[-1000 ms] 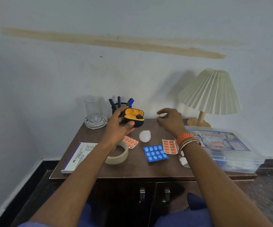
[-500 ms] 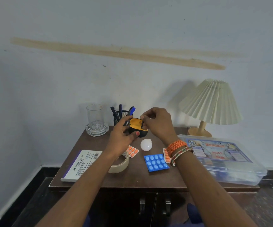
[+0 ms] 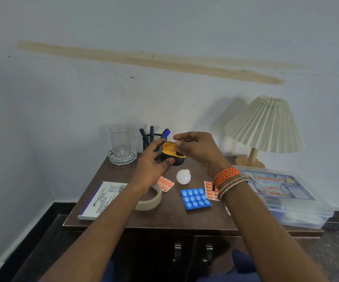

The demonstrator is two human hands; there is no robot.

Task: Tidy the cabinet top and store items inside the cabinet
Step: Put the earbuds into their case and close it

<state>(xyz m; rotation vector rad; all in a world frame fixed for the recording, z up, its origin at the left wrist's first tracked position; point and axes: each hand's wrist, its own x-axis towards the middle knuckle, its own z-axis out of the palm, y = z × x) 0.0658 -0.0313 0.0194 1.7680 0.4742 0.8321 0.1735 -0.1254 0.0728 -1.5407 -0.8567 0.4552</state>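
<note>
My left hand [image 3: 151, 165] grips a small black case with an orange inside [image 3: 172, 154], held above the back of the brown cabinet top [image 3: 172, 215]. The case's lid is up. My right hand [image 3: 197, 148] is at the lid, with its fingertips pinched on the lid's edge. On the top lie a white bulb [image 3: 183, 176], a blue pill strip [image 3: 195, 198], two orange pill strips [image 3: 165, 183] [image 3: 210, 191], a tape roll [image 3: 151, 201] and a white box [image 3: 101, 199]. The cabinet doors [image 3: 191, 255] below are closed.
A glass on a glass coaster [image 3: 120, 145] and a mesh pen holder [image 3: 151, 138] stand at the back. A pleated lamp [image 3: 264, 127] stands at the back right. A clear first-aid box [image 3: 282, 196] overhangs the right side.
My right hand came left from above the table to the case's lid and now holds it. The case was lifted slightly in my left hand, and my view tilted up.
</note>
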